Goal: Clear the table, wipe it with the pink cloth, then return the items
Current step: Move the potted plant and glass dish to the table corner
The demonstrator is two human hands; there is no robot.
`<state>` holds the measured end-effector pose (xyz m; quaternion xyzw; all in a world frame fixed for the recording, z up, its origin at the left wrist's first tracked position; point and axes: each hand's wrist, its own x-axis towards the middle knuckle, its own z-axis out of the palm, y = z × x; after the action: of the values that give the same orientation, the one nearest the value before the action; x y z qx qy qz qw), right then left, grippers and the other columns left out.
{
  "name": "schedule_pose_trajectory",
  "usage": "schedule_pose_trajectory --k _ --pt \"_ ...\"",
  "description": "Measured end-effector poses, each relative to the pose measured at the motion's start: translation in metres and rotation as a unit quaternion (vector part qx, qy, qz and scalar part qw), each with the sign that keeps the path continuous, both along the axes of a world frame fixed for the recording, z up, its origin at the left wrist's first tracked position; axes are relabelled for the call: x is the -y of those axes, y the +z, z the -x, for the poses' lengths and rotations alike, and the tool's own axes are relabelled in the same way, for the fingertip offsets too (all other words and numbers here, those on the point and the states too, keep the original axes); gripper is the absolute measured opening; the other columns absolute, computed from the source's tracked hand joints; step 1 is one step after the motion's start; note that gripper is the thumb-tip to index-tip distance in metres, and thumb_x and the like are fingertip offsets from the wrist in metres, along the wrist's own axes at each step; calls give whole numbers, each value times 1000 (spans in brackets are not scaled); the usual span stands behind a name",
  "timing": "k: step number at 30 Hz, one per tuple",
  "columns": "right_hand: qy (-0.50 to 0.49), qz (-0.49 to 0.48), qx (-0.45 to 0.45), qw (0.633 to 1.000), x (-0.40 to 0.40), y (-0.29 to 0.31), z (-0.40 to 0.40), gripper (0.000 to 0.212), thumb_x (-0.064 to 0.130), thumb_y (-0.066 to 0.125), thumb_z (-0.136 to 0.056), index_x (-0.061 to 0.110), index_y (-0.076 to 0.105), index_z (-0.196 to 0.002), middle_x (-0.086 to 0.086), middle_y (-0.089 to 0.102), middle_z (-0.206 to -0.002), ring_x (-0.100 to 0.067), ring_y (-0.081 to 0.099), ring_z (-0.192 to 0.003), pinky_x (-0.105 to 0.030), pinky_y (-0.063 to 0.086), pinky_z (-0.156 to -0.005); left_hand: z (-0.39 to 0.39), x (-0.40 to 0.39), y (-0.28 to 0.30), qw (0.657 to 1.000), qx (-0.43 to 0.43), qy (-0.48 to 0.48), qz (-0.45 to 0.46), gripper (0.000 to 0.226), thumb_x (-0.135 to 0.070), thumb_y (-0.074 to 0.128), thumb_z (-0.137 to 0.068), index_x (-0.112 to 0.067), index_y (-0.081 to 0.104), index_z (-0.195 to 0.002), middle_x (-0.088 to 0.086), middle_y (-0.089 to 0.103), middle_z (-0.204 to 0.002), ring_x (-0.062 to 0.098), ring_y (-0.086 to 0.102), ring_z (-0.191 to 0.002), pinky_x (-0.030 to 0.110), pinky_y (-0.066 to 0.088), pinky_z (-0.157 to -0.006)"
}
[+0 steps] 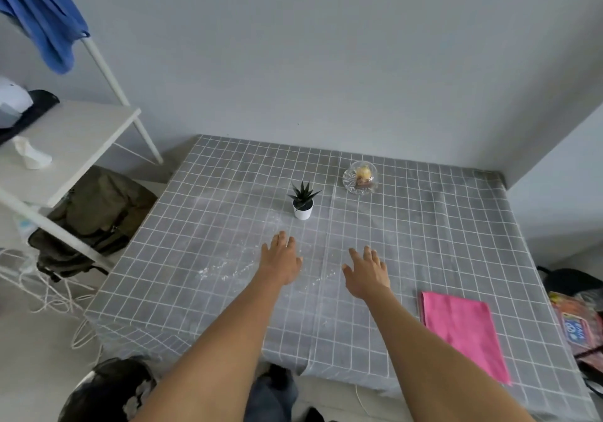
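A table under a grey checked cloth (pixel 424 226) fills the middle of the view. A small spiky plant in a white pot (pixel 303 201) stands near its centre, and a round glass bowl (pixel 360 177) with something yellow inside sits behind it to the right. White powdery smears (pixel 225 273) mark the cloth in front. A folded pink cloth (pixel 463 330) lies at the front right. My left hand (pixel 282 260) and my right hand (pixel 367 274) reach out over the table, both empty with fingers apart, a short way in front of the plant.
A white shelf rack (pixel 75 147) stands to the left with a crumpled tissue (pixel 31 154) on it, a blue garment (pixel 42 20) hanging above and a dark green backpack (pixel 98 212) under it. Colourful bags (pixel 577 320) lie on the floor at the right. Walls close the table's back and right.
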<state>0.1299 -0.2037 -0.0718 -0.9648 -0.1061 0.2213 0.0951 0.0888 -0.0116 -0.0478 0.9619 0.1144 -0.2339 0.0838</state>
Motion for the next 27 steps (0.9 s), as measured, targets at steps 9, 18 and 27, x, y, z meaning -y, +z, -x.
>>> schedule_pose_trajectory --k 9,18,27 --pt "-61 -1 27 998 -13 11 -79 58 36 36 -101 21 13 -152 -15 3 -159 -31 3 -147 -46 11 -118 -60 -48 -13 996 71 30 38 71 -39 38 -100 -7 0 -151 16 0 -159 30 5 -146 47 15 -117" --pt "-124 -36 69 989 -27 10 -148 78 45 51 -94 24 4 -153 -13 0 -160 -31 3 -147 -46 13 -118 -98 -52 -49 971 170 30 163 93 -52 61 -84 -7 13 -150 12 18 -157 27 15 -145 45 22 -116" --pt "-129 -81 97 984 -41 -8 -229 103 53 68 -79 32 -1 -151 -12 -3 -160 -33 3 -146 -51 17 -117 -114 -41 -79 916 262 125 277 93 -72 56 -72 -9 40 -139 8 31 -151 22 28 -141 42 33 -112"
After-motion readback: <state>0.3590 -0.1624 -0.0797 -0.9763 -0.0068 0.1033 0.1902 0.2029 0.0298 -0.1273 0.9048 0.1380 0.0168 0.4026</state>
